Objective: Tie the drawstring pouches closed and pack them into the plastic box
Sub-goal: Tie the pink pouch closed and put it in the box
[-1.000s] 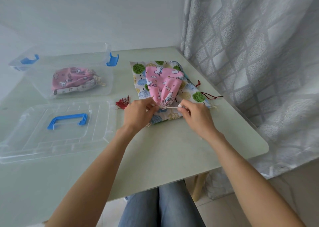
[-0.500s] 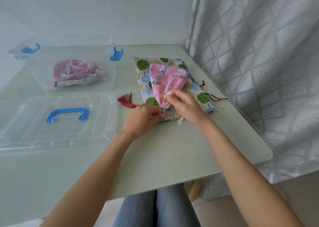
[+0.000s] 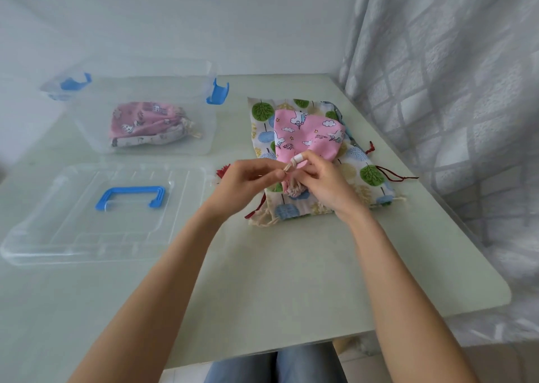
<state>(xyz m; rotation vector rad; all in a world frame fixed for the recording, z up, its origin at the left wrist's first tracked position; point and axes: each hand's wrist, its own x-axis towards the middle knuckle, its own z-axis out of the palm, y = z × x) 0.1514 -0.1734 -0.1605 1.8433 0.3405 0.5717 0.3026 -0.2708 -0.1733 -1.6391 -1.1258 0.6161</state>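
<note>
Hands, left (image 3: 248, 183) and right (image 3: 323, 184), both pinch a pale twisted cord (image 3: 287, 167) at the gathered neck of a pink printed cloth pouch (image 3: 306, 134).

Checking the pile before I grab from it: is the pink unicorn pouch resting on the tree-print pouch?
Touching. The head view shows the pink unicorn pouch lying directly on the tree-print pouch, overlapping it with no gap.

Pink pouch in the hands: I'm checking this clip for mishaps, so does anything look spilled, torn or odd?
Nothing stands out. Both hands pinch the pink pouch's drawstring; the plastic box stands upright, holding earlier pouches.
</note>
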